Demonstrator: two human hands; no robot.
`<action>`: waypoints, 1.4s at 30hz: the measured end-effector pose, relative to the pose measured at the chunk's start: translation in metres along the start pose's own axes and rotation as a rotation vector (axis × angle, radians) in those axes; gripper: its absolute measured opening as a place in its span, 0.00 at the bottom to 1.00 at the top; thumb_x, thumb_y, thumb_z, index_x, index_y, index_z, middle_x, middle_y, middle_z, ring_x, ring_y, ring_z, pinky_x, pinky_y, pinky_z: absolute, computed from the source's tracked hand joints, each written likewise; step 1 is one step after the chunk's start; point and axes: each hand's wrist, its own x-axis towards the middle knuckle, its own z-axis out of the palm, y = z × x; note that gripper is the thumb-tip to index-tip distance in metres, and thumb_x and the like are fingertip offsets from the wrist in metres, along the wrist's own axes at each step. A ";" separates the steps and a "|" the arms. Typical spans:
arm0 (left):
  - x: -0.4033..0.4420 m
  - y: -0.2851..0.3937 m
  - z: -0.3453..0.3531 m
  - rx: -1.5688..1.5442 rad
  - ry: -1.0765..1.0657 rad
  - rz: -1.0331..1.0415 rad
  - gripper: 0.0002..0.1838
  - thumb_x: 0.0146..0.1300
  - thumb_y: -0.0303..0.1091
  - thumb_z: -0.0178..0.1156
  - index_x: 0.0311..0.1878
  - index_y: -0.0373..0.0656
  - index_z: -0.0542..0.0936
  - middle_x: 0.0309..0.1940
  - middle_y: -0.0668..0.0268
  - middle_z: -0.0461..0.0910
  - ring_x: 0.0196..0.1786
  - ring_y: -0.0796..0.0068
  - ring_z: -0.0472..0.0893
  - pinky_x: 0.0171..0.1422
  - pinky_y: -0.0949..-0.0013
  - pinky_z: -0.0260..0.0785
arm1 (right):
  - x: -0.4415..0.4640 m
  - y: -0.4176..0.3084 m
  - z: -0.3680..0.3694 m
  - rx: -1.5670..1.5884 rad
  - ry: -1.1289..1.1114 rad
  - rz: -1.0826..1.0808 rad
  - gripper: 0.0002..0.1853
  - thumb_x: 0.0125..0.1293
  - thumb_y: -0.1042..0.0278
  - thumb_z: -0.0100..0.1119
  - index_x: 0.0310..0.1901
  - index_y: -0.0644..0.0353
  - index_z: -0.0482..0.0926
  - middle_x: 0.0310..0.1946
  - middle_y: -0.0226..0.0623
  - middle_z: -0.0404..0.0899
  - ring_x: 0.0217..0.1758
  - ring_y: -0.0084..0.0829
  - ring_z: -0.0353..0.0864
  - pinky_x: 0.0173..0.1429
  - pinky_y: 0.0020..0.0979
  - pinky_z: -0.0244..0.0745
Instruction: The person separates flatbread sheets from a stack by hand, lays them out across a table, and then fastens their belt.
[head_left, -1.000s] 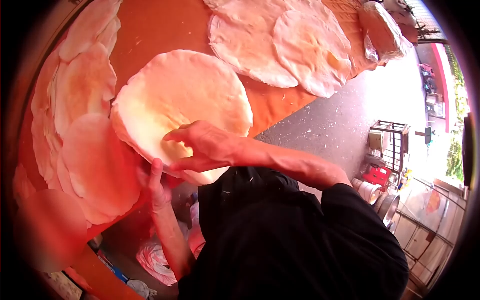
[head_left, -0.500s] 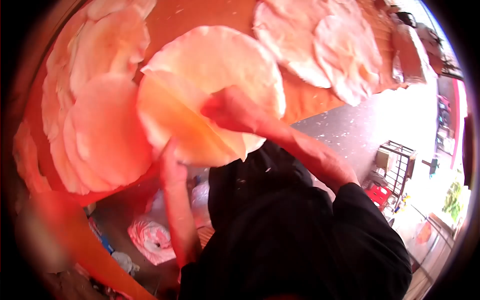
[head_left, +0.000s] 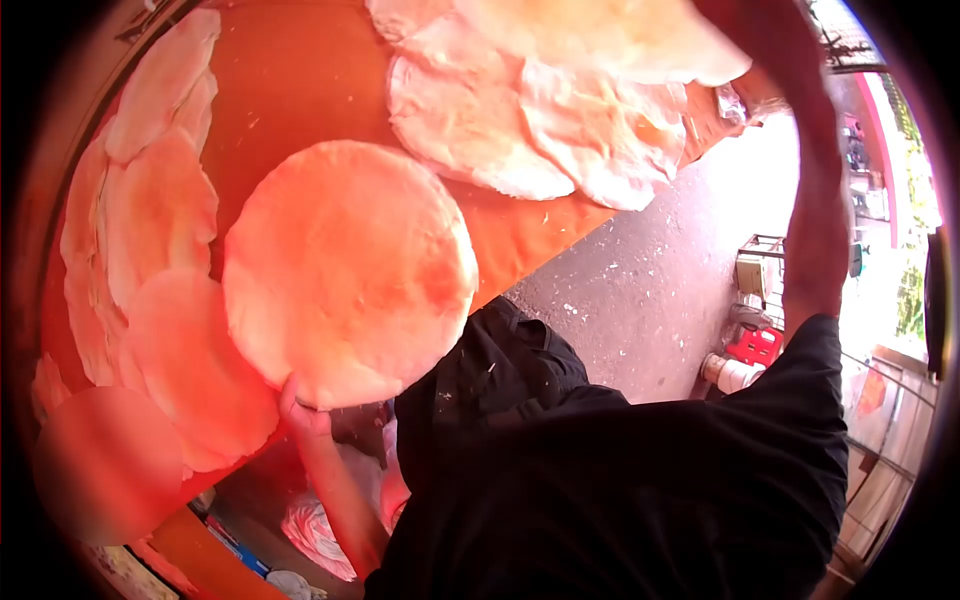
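Observation:
A large round flatbread lies at the near edge of the orange table, its rim overhanging slightly. At its lower left rim is my left hand, closed on the edge with one digit on top; its other fingers are mostly hidden. My right arm stretches up to the top right, where my right hand is dark and cut off by the frame, its fingers out of sight. Beside it, another pale flatbread spreads over the far flatbreads.
Overlapping flatbreads cover the left side of the orange table. Right of the table edge is the speckled floor, with a red crate and a white bucket. A pink-and-white bundle sits below the table.
The folded top flatbread has left the round one and a flatbread now lies at the upper right. My right hand has moved up and right; my left hand stays at the near rim.

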 end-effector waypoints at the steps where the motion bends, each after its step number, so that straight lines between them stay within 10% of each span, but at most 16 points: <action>1: -0.002 -0.001 0.004 0.015 0.017 0.023 0.24 0.63 0.32 0.59 0.62 0.36 0.72 0.56 0.59 0.78 0.58 0.59 0.78 0.63 0.56 0.72 | -0.010 0.000 0.012 -0.053 -0.071 -0.049 0.09 0.65 0.64 0.58 0.33 0.59 0.82 0.28 0.46 0.80 0.30 0.41 0.80 0.38 0.40 0.73; 5: 0.016 0.009 -0.041 -0.115 -0.415 -0.251 0.26 0.64 0.32 0.57 0.66 0.37 0.68 0.59 0.58 0.76 0.60 0.59 0.76 0.63 0.55 0.72 | -0.121 -0.046 0.151 -0.220 -0.366 -0.191 0.04 0.57 0.68 0.55 0.33 0.57 0.74 0.24 0.36 0.73 0.24 0.34 0.74 0.28 0.37 0.68; 8: -0.004 0.005 0.006 0.033 -0.071 -0.037 0.30 0.64 0.32 0.57 0.69 0.37 0.66 0.63 0.56 0.73 0.64 0.55 0.73 0.67 0.51 0.69 | -0.197 -0.078 0.183 0.589 -0.718 0.020 0.13 0.55 0.57 0.64 0.40 0.52 0.82 0.33 0.42 0.76 0.37 0.42 0.80 0.40 0.44 0.75; 11: -0.007 0.006 0.003 0.041 -0.032 -0.064 0.31 0.63 0.32 0.57 0.70 0.36 0.64 0.64 0.56 0.72 0.65 0.54 0.72 0.69 0.50 0.67 | -0.201 -0.064 0.168 0.741 -0.530 0.173 0.18 0.55 0.58 0.69 0.46 0.57 0.83 0.36 0.43 0.82 0.43 0.44 0.82 0.46 0.42 0.76; 15: -0.009 0.007 0.010 0.057 0.004 -0.060 0.32 0.63 0.32 0.57 0.70 0.37 0.64 0.64 0.56 0.72 0.65 0.54 0.72 0.68 0.50 0.68 | -0.229 0.040 0.190 0.320 -0.062 0.588 0.18 0.59 0.57 0.68 0.47 0.58 0.83 0.38 0.47 0.83 0.41 0.45 0.83 0.46 0.42 0.77; 23: -0.017 0.006 0.031 0.015 0.067 -0.045 0.30 0.64 0.32 0.56 0.70 0.39 0.65 0.63 0.56 0.73 0.62 0.54 0.75 0.64 0.52 0.72 | -0.296 0.133 0.212 -0.003 -0.542 1.015 0.27 0.65 0.41 0.54 0.55 0.54 0.79 0.41 0.54 0.82 0.51 0.51 0.81 0.54 0.48 0.74; 29: -0.009 0.005 0.000 0.028 0.045 -0.041 0.29 0.65 0.33 0.55 0.70 0.39 0.65 0.65 0.57 0.72 0.64 0.53 0.74 0.66 0.50 0.70 | -0.279 0.132 0.197 -0.129 -0.676 0.949 0.24 0.64 0.42 0.58 0.44 0.58 0.82 0.43 0.51 0.83 0.42 0.51 0.83 0.49 0.46 0.76; 30: -0.009 0.004 -0.002 -0.012 0.019 -0.046 0.29 0.66 0.33 0.55 0.70 0.39 0.65 0.65 0.57 0.72 0.65 0.53 0.73 0.67 0.50 0.69 | -0.281 0.137 0.196 -0.140 -0.429 0.784 0.21 0.63 0.47 0.62 0.44 0.59 0.82 0.43 0.51 0.83 0.40 0.48 0.83 0.47 0.42 0.77; 35: -0.044 0.024 0.051 0.107 -0.148 0.214 0.30 0.65 0.36 0.57 0.68 0.36 0.66 0.63 0.56 0.73 0.66 0.58 0.72 0.71 0.52 0.63 | -0.164 -0.016 0.142 0.663 -0.263 0.911 0.17 0.65 0.61 0.66 0.51 0.62 0.81 0.44 0.42 0.85 0.44 0.32 0.85 0.50 0.30 0.78; 40: -0.037 0.043 0.094 0.382 -0.463 0.302 0.29 0.64 0.36 0.61 0.65 0.34 0.68 0.56 0.59 0.76 0.58 0.67 0.76 0.64 0.64 0.67 | -0.086 -0.250 0.105 1.419 -0.854 0.461 0.26 0.59 0.69 0.72 0.59 0.63 0.76 0.49 0.39 0.82 0.50 0.28 0.81 0.53 0.30 0.78; 42: -0.038 0.047 0.093 0.320 -0.529 0.219 0.29 0.65 0.37 0.62 0.65 0.34 0.68 0.55 0.60 0.76 0.56 0.69 0.76 0.62 0.67 0.68 | -0.092 -0.314 0.113 1.364 -0.708 0.185 0.33 0.52 0.60 0.78 0.58 0.61 0.77 0.49 0.43 0.81 0.47 0.34 0.82 0.50 0.34 0.80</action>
